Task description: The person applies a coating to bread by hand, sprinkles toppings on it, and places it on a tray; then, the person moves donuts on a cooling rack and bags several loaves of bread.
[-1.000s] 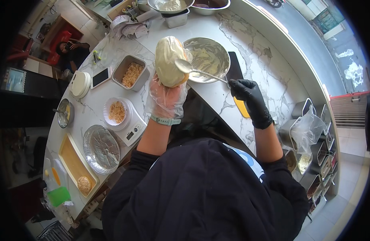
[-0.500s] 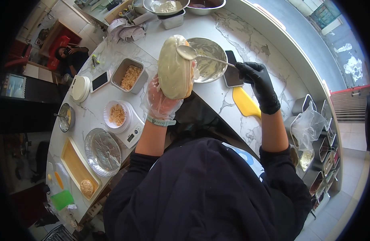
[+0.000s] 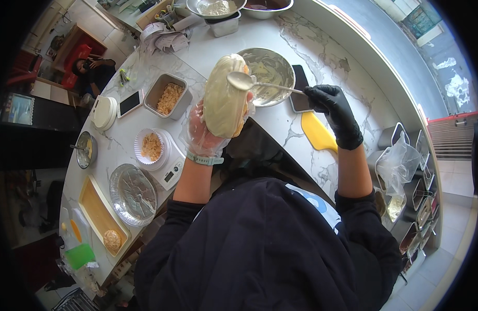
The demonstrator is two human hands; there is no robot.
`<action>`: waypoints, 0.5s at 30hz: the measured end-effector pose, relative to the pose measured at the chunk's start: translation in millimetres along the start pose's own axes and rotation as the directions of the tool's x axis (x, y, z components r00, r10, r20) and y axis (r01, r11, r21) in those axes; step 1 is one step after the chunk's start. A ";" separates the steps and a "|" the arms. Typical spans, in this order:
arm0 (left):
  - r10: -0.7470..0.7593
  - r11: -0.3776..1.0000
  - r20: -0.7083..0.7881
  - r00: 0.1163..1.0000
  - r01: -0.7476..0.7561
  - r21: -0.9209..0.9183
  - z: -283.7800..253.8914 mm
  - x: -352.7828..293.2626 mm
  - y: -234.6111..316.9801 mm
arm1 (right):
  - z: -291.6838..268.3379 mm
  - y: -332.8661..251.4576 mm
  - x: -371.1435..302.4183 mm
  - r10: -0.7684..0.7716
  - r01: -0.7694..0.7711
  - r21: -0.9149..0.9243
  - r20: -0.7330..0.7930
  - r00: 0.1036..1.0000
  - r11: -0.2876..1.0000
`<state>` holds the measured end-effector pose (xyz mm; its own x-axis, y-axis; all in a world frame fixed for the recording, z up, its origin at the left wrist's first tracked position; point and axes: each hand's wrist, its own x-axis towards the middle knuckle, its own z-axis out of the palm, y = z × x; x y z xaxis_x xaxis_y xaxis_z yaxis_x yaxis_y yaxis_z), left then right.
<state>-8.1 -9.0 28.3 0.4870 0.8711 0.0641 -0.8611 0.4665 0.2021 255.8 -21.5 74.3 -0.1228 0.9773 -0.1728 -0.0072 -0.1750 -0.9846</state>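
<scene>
A long bun coated in pale cream rests in my left hand, which wears a clear plastic glove and is closed round its lower side. My right hand, in a black glove, pinches the end of a metal spoon's handle. The bowl of the spoon lies against the cream on the upper part of the bun. Behind the bun stands a steel mixing bowl with cream smeared over its inside. A yellow scraper lies on the counter beside my right hand.
A metal tin of flakes, a kitchen scale bearing a paper cup of flakes, a foil-lined dish and a tray with one coated ball stand left. A dark phone lies by the bowl. A person is at far left.
The bun has come slightly down and toward me with my left hand. The spoon has shifted a little lower, still against the cream.
</scene>
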 end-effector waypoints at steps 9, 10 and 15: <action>-0.079 0.986 0.128 0.989 0.096 -0.134 -1.8 -1.1 -2.0 | 1.4 2.3 7.2 -0.024 0.031 0.149 -0.049 0.998 0.988; -0.041 0.994 0.054 0.998 0.046 -0.097 2.4 -1.8 -3.0 | 0.2 4.8 6.3 -0.011 0.021 0.137 -0.073 0.997 0.990; 0.070 0.996 -0.153 0.986 -0.062 0.057 -12.2 -2.3 -0.3 | -9.8 8.0 12.4 -0.029 0.038 0.149 -0.064 0.998 0.988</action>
<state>-10.8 -9.2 16.1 0.3972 0.9149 -0.0722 -0.8798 0.4020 0.2535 264.0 -9.7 64.0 -0.0590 0.9875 -0.1460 -0.1596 -0.1537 -0.9752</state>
